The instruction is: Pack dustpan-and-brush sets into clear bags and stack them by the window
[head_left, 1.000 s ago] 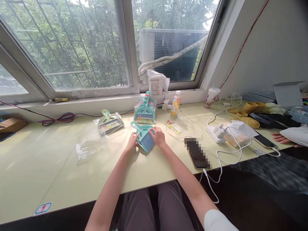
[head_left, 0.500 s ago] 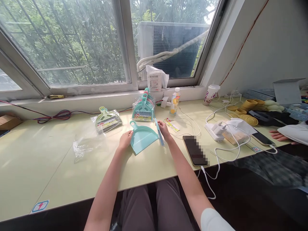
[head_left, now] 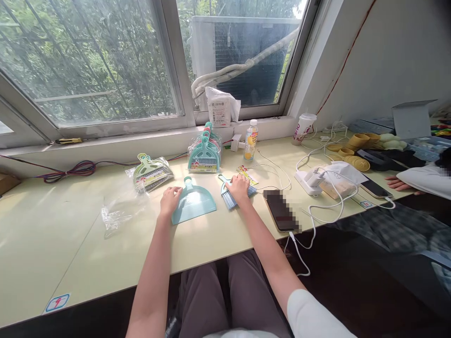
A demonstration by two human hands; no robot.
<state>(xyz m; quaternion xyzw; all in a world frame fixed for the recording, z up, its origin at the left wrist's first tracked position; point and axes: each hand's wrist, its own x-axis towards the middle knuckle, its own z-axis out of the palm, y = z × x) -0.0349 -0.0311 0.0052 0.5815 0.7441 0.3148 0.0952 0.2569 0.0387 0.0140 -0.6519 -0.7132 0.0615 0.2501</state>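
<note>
A light turquoise dustpan (head_left: 195, 206) lies on the table, its handle pointing to the window. My left hand (head_left: 171, 201) grips its left edge, fingers bent over the rim. To the right, my right hand (head_left: 238, 188) is closed over a small hand brush (head_left: 229, 201) with blue bristles. The brush lies flat on the table, its turquoise handle showing to the left of my fingers and part of its body hidden under them. Just behind that hand is a printed card (head_left: 247, 174). A phone (head_left: 280, 211) on a charging cable lies to the right.
Wrapped dustpan-and-brush sets (head_left: 203, 157) stand by the sill, with a green wrapped set (head_left: 151, 174) to their left. Clear plastic wrapping (head_left: 118, 213) lies left. A bottle (head_left: 251, 141), power strip (head_left: 310, 180) and cables are right. Another person's hand (head_left: 400, 184) rests far right.
The brush has gone from upright to lying flat on the table, my right hand now over it. The dustpan has turned and shifted left with my left hand. The view has swung slightly.
</note>
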